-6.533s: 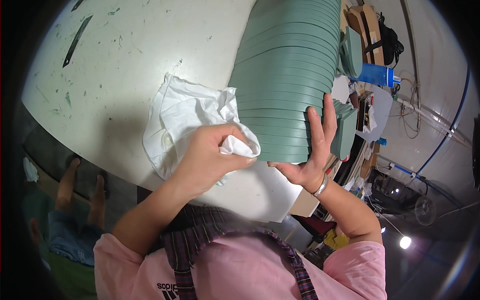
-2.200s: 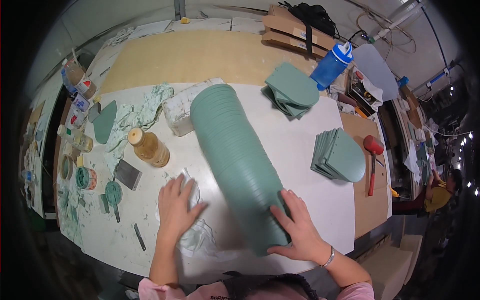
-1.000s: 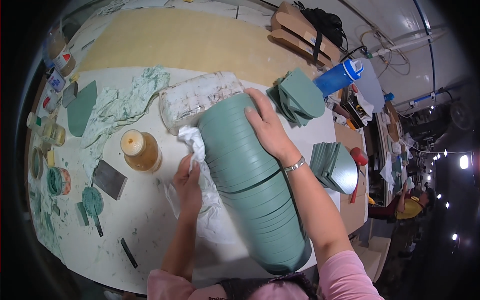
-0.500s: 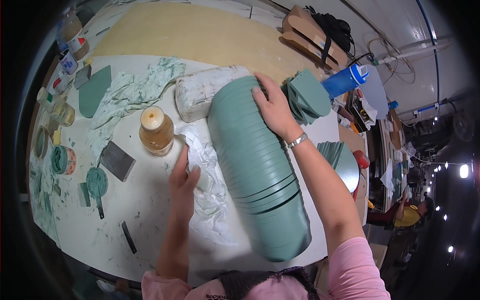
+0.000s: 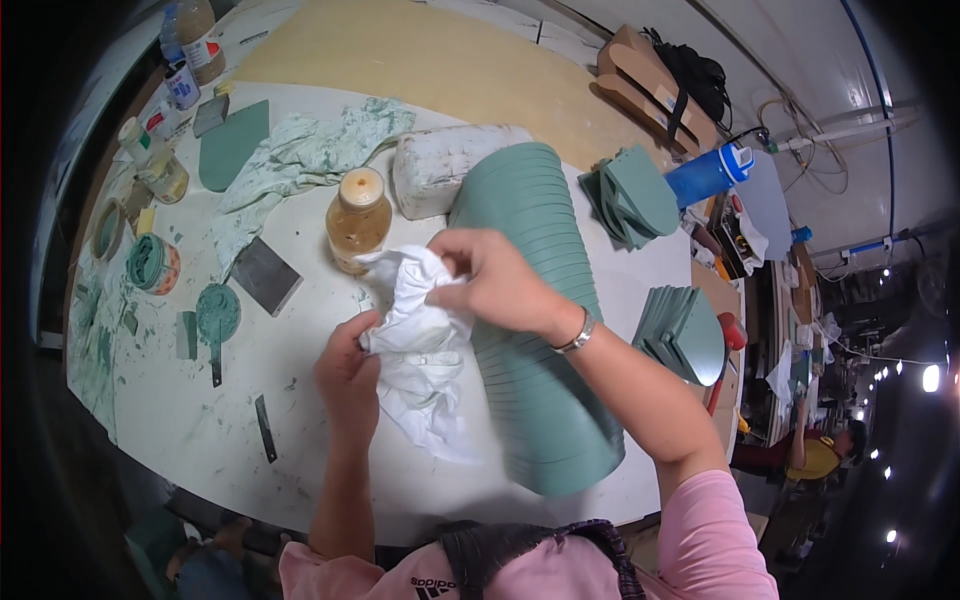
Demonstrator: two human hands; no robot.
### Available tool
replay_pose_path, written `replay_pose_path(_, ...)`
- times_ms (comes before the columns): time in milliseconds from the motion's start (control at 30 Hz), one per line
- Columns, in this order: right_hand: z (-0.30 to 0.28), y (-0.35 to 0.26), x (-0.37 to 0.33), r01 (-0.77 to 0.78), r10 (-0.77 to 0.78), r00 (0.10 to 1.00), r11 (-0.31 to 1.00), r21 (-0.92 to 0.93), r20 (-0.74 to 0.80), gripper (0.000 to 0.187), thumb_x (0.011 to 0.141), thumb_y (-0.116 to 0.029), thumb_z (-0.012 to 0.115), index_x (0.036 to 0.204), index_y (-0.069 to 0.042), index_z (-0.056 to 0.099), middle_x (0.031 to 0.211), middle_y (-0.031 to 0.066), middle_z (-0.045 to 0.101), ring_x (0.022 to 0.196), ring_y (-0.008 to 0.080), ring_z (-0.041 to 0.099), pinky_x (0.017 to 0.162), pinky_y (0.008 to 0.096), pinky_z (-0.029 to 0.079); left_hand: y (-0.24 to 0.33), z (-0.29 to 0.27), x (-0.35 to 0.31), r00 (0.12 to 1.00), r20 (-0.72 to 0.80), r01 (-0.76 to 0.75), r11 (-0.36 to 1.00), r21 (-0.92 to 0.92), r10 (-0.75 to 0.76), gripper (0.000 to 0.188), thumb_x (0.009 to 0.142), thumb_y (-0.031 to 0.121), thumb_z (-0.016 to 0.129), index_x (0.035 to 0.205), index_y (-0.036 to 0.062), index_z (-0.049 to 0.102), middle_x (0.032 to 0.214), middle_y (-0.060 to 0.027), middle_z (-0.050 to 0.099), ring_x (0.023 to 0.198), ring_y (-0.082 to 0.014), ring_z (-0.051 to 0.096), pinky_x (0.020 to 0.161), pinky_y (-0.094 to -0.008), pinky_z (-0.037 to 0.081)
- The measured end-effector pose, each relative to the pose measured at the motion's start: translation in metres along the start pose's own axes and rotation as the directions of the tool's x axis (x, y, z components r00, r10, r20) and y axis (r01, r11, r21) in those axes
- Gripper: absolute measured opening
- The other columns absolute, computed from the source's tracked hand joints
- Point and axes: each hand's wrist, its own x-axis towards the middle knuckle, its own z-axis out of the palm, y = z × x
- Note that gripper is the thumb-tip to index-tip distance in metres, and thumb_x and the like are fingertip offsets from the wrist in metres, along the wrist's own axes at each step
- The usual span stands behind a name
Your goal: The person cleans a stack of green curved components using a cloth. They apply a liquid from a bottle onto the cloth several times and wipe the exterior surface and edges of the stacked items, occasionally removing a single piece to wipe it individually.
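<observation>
A crumpled white cloth (image 5: 425,385) is held between my two hands, partly lifted off the white table. My left hand (image 5: 348,365) grips its left edge, thumb and fingers closed. From above, my right hand (image 5: 495,280) pinches the top of it. Just right of the cloth lies a long row of green curved pieces (image 5: 530,210), stacked together like a half-cylinder. My right forearm crosses over that row. A bottle of brownish liquid with a pale cap (image 5: 358,215) stands right behind the cloth. Beyond it sits a stained white block (image 5: 440,165) touching the row's far end.
At left are a dark grey block (image 5: 266,276), a jar of green paste (image 5: 153,262), a paste-covered spreader (image 5: 218,315), a black blade (image 5: 265,428) and a stained rag (image 5: 300,155). At right lie loose green pieces (image 5: 635,195), a green stack (image 5: 680,330) and a blue bottle (image 5: 708,177).
My right hand has left the row of green pieces and moved left onto the cloth, taking hold of it. The cloth is now raised and bunched between both hands.
</observation>
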Motion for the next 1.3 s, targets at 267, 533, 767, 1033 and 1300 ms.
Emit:
replay_pose_path(267,-0.016,0.016,0.014,-0.001,0.097,0.954,0.948,0.319,-0.284,0.012,0.078,0.004,0.067,0.089,-0.001,0.066,0.083,0.0019,0.066,0.078,0.0115,0.062,0.069,0.0251,0.048,0.023,-0.023,-0.004,0.982,0.03,0.182,0.876,-0.448,-0.188,0.037,0.086,-0.006,0.05,0.119,-0.0088,0.066,0.101,-0.0085,0.067,0.093,-0.0163,0.063,0.091,-0.0251,0.047)
replay_pose_path(533,-0.014,-0.01,0.042,-0.097,0.116,0.991,0.963,0.252,-0.061,0.051,0.072,0.004,0.057,0.122,0.0,0.064,0.121,0.0122,0.063,0.111,0.0182,0.061,0.089,0.0278,0.049,0.001,-0.031,-0.002,0.98,0.005,0.164,0.796,-0.583,-0.199,0.027,0.1,0.009,0.051,0.12,-0.0069,0.061,0.105,-0.0104,0.066,0.089,-0.0159,0.064,0.086,-0.0266,0.049)
replay_pose_path(767,0.034,0.019,0.107,0.097,-0.086,0.995,0.947,0.307,-0.048,0.102,0.06,-0.009,0.089,0.149,-0.003,0.04,0.141,0.0146,0.052,0.13,0.0273,0.052,0.108,0.0372,0.043,0.016,-0.031,-0.002,0.959,0.068,0.217,0.564,-0.796,-0.274,0.042,0.106,0.019,0.046,0.134,-0.0118,0.05,0.129,-0.0203,0.062,0.117,-0.0309,0.064,0.105,-0.0391,0.049)
replay_pose_path(1033,0.072,0.012,0.11,0.467,-0.468,0.883,0.884,0.04,0.04,0.098,0.059,-0.02,0.094,0.142,-0.006,0.046,0.129,0.0151,0.061,0.124,0.0283,0.058,0.109,0.0372,0.043,0.01,-0.069,0.004,0.976,-0.21,-0.053,0.999,-0.009,0.05,0.033,0.108,0.016,0.046,0.123,-0.0084,0.061,0.118,-0.0143,0.068,0.109,-0.0213,0.065,0.097,-0.0331,0.051)
replay_pose_path(1300,0.072,-0.003,0.098,0.402,-0.489,0.87,0.78,-0.479,-0.066,0.064,0.059,-0.016,0.085,0.115,-0.003,0.059,0.107,0.0164,0.06,0.104,0.0364,0.056,0.095,0.0425,0.048,0.035,-0.072,0.013,0.974,-0.223,-0.076,0.882,-0.466,-0.034,0.034,0.108,0.011,0.04,0.129,-0.011,0.056,0.127,-0.0173,0.063,0.113,-0.0225,0.063,0.099,-0.033,0.049)
